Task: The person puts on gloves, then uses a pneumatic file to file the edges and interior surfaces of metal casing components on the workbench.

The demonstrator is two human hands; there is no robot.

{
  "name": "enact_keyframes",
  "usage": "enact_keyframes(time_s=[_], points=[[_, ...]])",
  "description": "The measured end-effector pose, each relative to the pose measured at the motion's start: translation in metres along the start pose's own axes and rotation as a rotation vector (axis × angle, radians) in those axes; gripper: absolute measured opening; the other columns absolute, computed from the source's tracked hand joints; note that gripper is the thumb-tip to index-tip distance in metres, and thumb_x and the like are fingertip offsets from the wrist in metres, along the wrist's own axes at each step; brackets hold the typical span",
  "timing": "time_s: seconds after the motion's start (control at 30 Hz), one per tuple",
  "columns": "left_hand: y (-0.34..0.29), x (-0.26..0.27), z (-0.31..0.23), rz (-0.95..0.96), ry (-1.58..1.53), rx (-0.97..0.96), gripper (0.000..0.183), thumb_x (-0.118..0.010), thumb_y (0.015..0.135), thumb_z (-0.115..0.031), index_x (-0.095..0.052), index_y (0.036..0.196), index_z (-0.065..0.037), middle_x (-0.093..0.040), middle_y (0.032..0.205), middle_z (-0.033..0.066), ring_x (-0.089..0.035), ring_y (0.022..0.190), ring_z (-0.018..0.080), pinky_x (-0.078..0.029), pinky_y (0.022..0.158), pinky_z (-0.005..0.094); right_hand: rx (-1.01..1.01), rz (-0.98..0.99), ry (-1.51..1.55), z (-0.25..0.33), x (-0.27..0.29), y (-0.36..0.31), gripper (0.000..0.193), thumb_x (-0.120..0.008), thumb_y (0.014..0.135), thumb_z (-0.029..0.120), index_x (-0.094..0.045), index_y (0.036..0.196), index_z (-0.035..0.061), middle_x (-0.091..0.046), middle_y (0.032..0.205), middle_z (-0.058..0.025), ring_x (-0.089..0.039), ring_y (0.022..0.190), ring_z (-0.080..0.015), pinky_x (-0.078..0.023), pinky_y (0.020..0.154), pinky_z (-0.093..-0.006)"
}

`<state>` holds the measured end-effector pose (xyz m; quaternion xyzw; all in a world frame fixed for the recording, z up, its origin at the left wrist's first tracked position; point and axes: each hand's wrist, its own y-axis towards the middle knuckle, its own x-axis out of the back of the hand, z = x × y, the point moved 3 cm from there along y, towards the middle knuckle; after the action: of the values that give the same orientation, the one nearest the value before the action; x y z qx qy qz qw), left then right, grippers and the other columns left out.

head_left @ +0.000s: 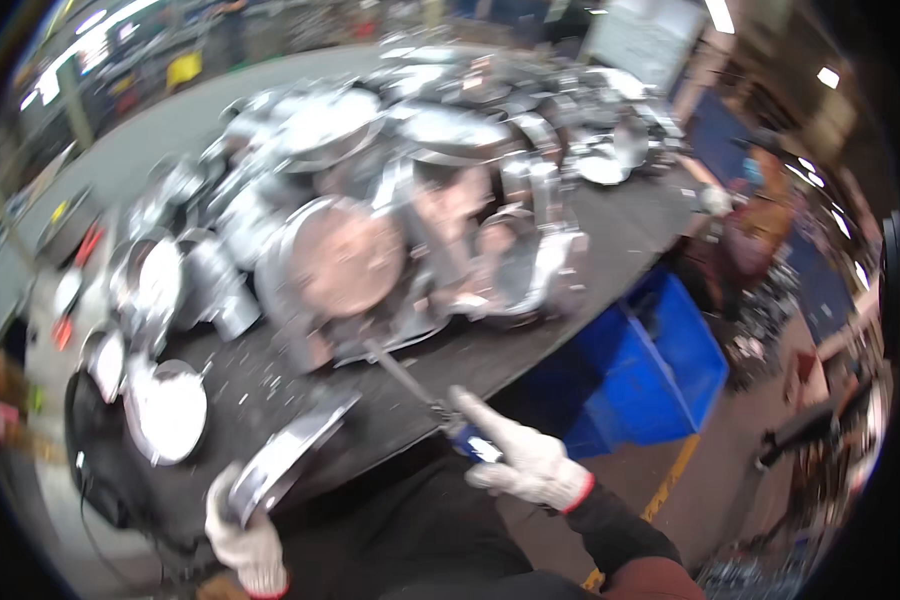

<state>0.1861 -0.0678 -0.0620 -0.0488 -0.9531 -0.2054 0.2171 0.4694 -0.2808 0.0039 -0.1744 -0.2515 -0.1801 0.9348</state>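
My left hand (242, 540), in a white glove with a red cuff, grips a shiny, shallow metal piece (288, 455) at its near end. That piece is tilted over the front edge of the dark table, and motion blur hides its exact kind. On the right, my gloved right hand (535, 465) is closed around a tool with a dark blue handle (473, 443) and a long, thin metal shaft. The shaft points up and left towards a heap of shiny metal pots and pans (345, 255). Its tip lies near the heap's front edge.
A blue plastic bin (685, 365) stands below the table's right edge. Another person (755, 225) is at the right. A round metal piece (167, 412) lies front left, beside a black bag-like thing (95, 450). Small scraps are scattered on the dark tabletop (635, 215).
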Motion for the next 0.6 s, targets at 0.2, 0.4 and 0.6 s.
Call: enact_keyframes(time_s=[0.2, 0.4, 0.6], points=[[0.008, 0.005, -0.019, 0.046, 0.129, -0.085, 0.026, -0.062, 0.085, 0.010, -0.068, 0.109, 0.003, -0.076, 0.102, 0.0151, -0.075, 0.096, 0.0255, -0.058, 0.090, 0.0349, -0.293, 0.249, 0.401, 0.007, -0.018, 0.001, 0.072, -0.054, 0.100, 0.020, -0.023, 0.165, 0.0222, -0.068, 0.096, -0.0094, -0.070, 0.070, -0.0153, -0.063, 0.068, -0.0309], [0.005, -0.001, -0.017, 0.015, 0.021, -0.082, 0.018, -0.069, 0.093, -0.003, -0.067, 0.109, 0.006, -0.075, 0.103, 0.0180, -0.074, 0.095, 0.0278, -0.058, 0.088, 0.0367, -0.362, 0.369, 0.653, -0.008, -0.019, 0.003, 0.063, -0.046, 0.107, 0.023, -0.023, 0.165, 0.0256, -0.065, 0.101, -0.0075, -0.069, 0.072, -0.0134, -0.064, 0.068, -0.0294], [0.003, 0.002, -0.009, 0.033, 0.083, -0.091, 0.022, -0.070, 0.094, -0.009, -0.066, 0.110, 0.006, -0.073, 0.106, 0.0191, -0.073, 0.097, 0.0284, -0.058, 0.089, 0.0379, -0.439, 0.409, 0.771, -0.022, -0.020, 0.014, 0.062, -0.046, 0.108, 0.038, -0.024, 0.165, 0.0248, -0.061, 0.095, -0.0051, -0.065, 0.066, -0.0098, -0.060, 0.058, -0.0264]])
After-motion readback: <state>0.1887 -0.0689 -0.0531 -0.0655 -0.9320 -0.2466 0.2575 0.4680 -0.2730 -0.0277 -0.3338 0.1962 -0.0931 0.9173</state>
